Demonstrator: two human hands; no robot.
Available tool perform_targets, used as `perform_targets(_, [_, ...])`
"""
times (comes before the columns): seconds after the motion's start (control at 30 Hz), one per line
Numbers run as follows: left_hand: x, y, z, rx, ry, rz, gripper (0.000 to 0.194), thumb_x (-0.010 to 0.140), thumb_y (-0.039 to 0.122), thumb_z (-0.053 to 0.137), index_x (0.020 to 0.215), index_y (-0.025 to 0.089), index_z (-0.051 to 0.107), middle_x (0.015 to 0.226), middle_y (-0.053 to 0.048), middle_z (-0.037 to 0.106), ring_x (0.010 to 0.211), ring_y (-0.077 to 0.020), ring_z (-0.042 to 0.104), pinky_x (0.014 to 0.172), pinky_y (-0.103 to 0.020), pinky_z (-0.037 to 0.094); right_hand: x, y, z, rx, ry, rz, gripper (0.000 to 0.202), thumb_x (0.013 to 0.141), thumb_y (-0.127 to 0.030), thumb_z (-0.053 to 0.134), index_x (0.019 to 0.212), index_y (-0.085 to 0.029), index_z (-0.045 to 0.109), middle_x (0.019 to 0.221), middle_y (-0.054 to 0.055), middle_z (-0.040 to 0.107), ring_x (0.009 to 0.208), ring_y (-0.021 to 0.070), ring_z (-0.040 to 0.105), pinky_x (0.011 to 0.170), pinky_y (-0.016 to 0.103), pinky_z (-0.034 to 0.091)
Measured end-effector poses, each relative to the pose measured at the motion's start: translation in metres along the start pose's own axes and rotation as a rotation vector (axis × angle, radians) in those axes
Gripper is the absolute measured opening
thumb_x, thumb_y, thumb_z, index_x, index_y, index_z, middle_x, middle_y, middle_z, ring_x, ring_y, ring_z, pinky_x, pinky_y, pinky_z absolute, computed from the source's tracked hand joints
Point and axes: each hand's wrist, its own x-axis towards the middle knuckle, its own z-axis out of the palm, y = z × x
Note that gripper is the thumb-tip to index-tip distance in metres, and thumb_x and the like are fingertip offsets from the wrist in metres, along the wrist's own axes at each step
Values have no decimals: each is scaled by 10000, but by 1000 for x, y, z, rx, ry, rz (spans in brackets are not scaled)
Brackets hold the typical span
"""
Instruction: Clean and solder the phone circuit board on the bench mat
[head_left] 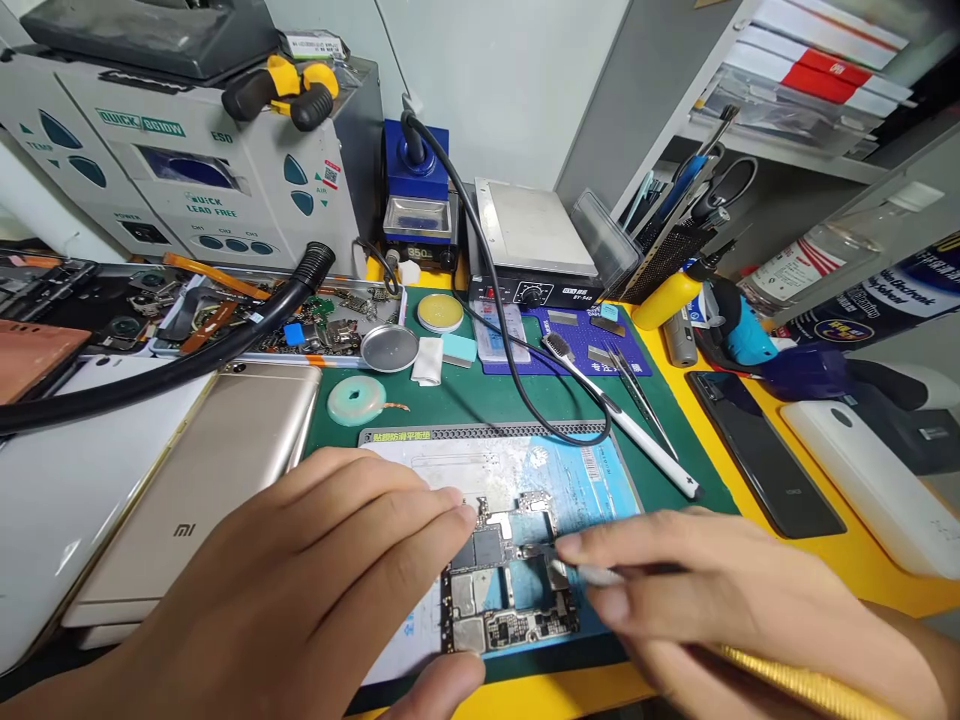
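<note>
A phone circuit board [487, 550] with cut-out openings lies on a blue-and-white printed pad [405, 460]. My left hand [330, 570] steadies the board at its left side, fingertips at the upper left edge and thumb by the lower left corner. Pinched in my right hand [720, 580] is a slim tool with a gold knurled handle [795, 690]. The tool's front end reaches the board's right side; its exact tip is hard to make out.
Behind the pad lie a white-handled brush [637, 430], tweezers [641, 400] and an open tin [440, 312]. A black cable [502, 290] loops down to the pad. Phones [765, 450] flank the mat, and a hot-air station [202, 170] stands back left.
</note>
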Motion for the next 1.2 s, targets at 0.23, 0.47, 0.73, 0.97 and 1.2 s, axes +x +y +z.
perform_targets(0.23, [6,1,-2,13,7,-48,520,894,267,786,1393,183,667,1295,-69,795,1279,-269,678,1238,-415,454,-1,9,12,321,249,268,294,870,33,797,994,-230,840,1004,41,920,729,158,874,585,144,692])
perform_targets(0.47, [2,2,-4,-105,49,-180,554,832,288,813,1362,256,652,1269,-47,774,1211,-261,714,1160,-417,544,0,10,20,693,340,502,199,975,-91,849,974,-288,881,1024,11,909,388,89,697,366,159,608])
perform_targets(0.73, [14,-18,-28,-819,251,-962,565,722,541,1023,1220,336,854,1222,-26,869,1152,-271,850,938,-241,723,4,23,10,884,413,669,69,962,-279,942,961,-254,877,1077,64,906,408,87,679,368,181,562])
perform_targets(0.97, [48,-25,-40,-1165,245,-1045,442,748,621,980,984,254,914,957,-66,854,763,-244,797,642,-351,753,5,31,12,918,360,738,183,930,-350,983,958,-230,848,542,-31,712,367,115,635,374,170,524])
perform_targets(1.2, [52,-22,-42,-1407,109,-1080,427,811,555,943,1061,212,904,803,-58,790,561,-129,633,422,-210,597,5,31,15,929,339,771,300,882,-402,1014,965,-187,822,590,-14,736,345,117,623,336,173,485])
